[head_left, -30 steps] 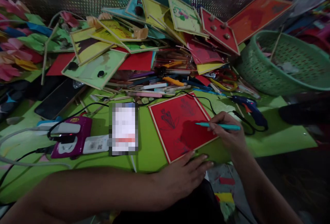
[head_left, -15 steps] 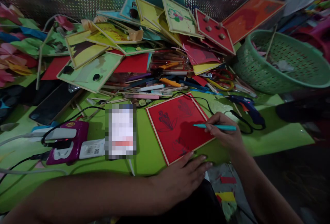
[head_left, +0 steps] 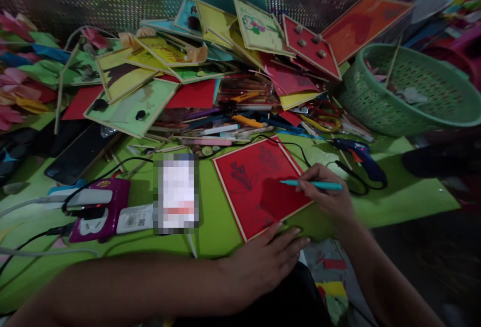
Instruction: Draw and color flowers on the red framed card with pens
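Dim light leaves a soft shadow on the red panel (head_left: 263, 191).

Printed Marks Show, but No Words Legible

A label (head_left: 135, 219) with a square code (head_left: 142, 222) marks the white block (head_left: 123, 222) just right of the purple power strip (head_left: 119, 199), its lettering too small to read. A yellow emblem (head_left: 102, 184) atop the power strip is likewise illegible, and the screen (head_left: 176, 189) farther right of it is pixelated.

Single head-worn camera, facing forward and down, near above green tabletop (head_left: 212, 211)
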### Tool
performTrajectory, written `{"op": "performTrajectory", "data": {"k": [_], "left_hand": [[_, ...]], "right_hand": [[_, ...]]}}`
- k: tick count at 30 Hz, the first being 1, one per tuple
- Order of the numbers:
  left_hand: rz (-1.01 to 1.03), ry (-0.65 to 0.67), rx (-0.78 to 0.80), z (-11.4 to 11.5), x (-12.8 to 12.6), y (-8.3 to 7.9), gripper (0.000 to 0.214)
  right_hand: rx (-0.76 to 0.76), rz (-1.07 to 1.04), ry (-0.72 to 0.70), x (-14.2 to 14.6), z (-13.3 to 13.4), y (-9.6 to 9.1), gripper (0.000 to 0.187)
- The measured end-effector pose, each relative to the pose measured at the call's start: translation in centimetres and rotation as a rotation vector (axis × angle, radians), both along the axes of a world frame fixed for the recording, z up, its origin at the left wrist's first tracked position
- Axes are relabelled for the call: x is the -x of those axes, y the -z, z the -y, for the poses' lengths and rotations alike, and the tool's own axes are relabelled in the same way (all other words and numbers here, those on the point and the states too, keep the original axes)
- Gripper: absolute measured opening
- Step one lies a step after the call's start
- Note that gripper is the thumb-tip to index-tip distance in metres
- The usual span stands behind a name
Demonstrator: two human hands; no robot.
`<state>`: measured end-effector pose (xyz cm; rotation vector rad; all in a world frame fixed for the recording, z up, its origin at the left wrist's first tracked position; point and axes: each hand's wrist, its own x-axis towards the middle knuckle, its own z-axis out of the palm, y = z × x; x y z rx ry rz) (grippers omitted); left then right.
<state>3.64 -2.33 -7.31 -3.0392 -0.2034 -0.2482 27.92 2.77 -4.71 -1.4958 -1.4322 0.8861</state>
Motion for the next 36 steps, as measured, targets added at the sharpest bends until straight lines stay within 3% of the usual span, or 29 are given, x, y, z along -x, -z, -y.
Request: {"op": "performTrajectory", "data": {"k": [13,36], "left_hand": [[-0.088,0.033,0.022,-0.14,0.04,-0.26,0.051],[0.000,0.000,-0.005,-0.01,0.09,-0.03,0.049]], "right_hand": [[-0.014,0.018,0.010,-0.13,0.01,0.16,0.019],[0.040,0.019,-0.006,-0.46,0.37,0.28,0.023]]}}
